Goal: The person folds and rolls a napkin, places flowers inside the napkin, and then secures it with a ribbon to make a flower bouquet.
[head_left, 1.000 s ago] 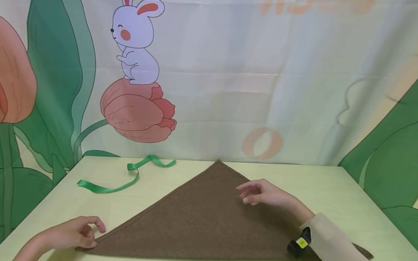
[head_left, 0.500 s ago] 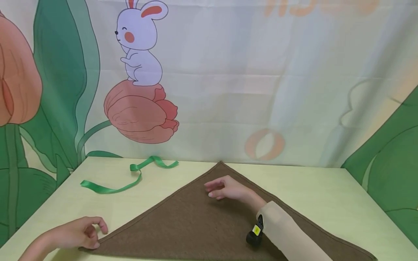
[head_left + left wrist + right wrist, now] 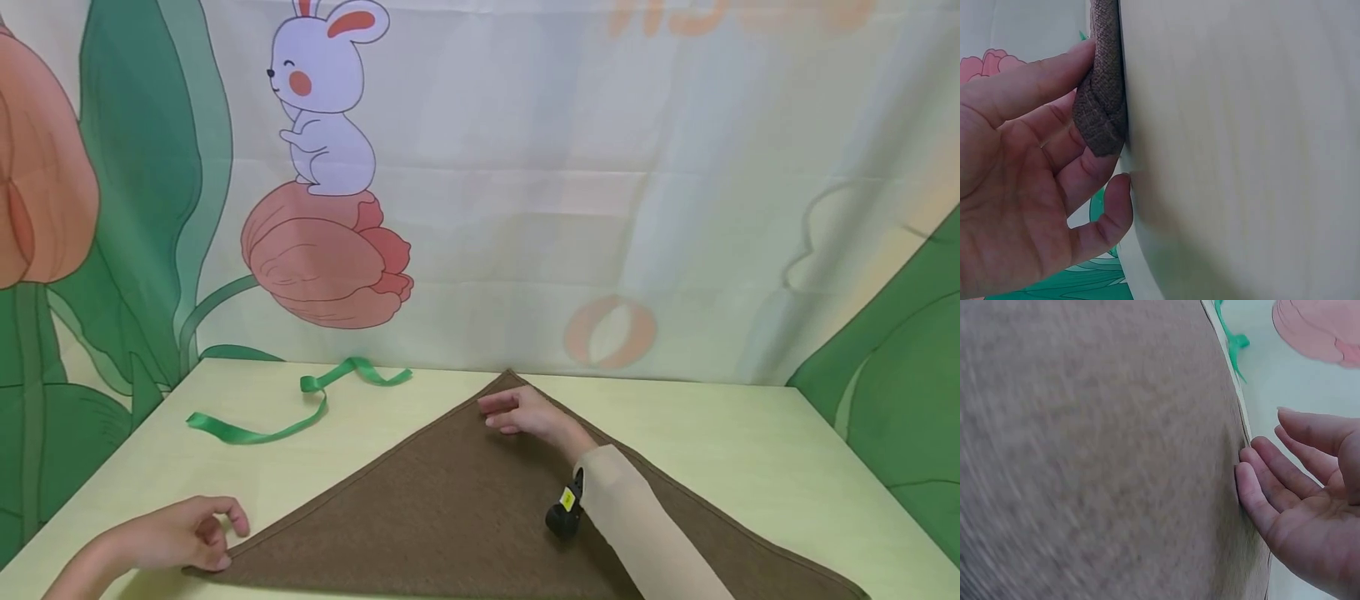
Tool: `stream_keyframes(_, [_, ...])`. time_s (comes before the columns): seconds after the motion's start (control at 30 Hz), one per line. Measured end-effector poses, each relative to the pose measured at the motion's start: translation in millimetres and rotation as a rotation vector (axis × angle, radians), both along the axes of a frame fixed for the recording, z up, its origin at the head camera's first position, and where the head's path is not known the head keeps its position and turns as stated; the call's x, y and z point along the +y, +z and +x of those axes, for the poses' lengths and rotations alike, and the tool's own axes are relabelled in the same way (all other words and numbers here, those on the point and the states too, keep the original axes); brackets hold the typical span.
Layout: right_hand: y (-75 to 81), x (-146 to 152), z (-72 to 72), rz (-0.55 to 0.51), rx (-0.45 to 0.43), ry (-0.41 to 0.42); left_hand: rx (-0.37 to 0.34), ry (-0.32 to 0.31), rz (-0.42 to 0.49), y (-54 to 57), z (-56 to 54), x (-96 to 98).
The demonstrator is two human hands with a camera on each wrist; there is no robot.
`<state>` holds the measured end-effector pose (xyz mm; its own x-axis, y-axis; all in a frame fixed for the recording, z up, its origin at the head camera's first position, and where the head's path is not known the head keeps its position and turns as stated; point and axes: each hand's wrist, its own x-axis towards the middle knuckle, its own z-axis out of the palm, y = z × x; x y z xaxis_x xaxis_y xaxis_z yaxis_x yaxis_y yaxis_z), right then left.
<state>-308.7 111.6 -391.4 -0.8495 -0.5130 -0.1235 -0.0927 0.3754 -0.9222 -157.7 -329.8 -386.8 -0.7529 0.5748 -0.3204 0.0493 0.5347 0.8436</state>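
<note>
A brown cloth (image 3: 420, 517), folded into a triangle, lies on the table with its peak pointing at the back edge. At its left corner my left hand (image 3: 168, 535) pinches the tip; the left wrist view shows the thumb along the thick folded corner (image 3: 1102, 112) and the other fingers behind it. My right hand (image 3: 531, 415) is over the cloth just below the peak, holding nothing. In the right wrist view its fingers (image 3: 1260, 500) are loosely bent, fingertips right at the cloth's surface. The cloth's near right part is partly hidden by the right sleeve.
A curled green ribbon (image 3: 232, 432) lies on the pale table (image 3: 750, 450) at the back left. Behind the table hangs a printed curtain (image 3: 487, 208) with a rabbit and tulips. A black wrist strap device (image 3: 564, 512) sits on the right arm.
My right hand has swept left across the cloth, then farther away toward its peak. The left hand keeps its pinch on the left corner. The view has shifted slightly.
</note>
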Motion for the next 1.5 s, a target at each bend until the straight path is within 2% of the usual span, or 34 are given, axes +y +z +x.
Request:
stream_keyframes(0.17, [-0.7, 13, -5.3, -0.002, 0.021, -0.042, 0.0, -0.005, 0.0, 0.7, -1.8, 2.2])
stream_keyframes(0.33, [-0.6, 16, -4.8, -0.009, 0.056, -0.104, -0.023, -0.008, 0.017, 0.2, -2.3, 1.9])
stream_keyframes(0.43, [-1.2, 8, -1.2, -0.007, 0.069, -0.078, -0.031, -0.013, 0.029, -0.5, -2.0, 0.9])
stream_keyframes(0.67, [-3.0, -23, 7.5, -0.028, 0.025, 0.095, -0.043, -0.02, 0.048, -0.8, -2.0, 0.6])
stream_keyframes(0.73, [-3.6, -28, 7.7, -0.015, 0.036, 0.104, -0.044, -0.016, 0.041, 0.2, -1.7, 1.5])
stream_keyframes(0.87, [-1.9, -28, 3.7, 0.059, 0.105, 0.035, -0.035, -0.002, 0.015, 2.4, -1.1, 3.5])
stream_keyframes(1.07, [0.1, 0, -2.8, 0.111, 0.143, -0.041, -0.018, 0.003, 0.005, 1.5, -0.7, 1.5])
stream_keyframes(1.27, [-0.9, 50, -4.4, 0.096, 0.145, -0.097, -0.003, -0.001, -0.01, 1.3, -0.6, -0.5])
stream_keyframes(1.5, [5.2, 106, 7.7, 0.107, 0.128, -0.148, 0.058, 0.028, -0.1, 2.4, 3.7, -3.2])
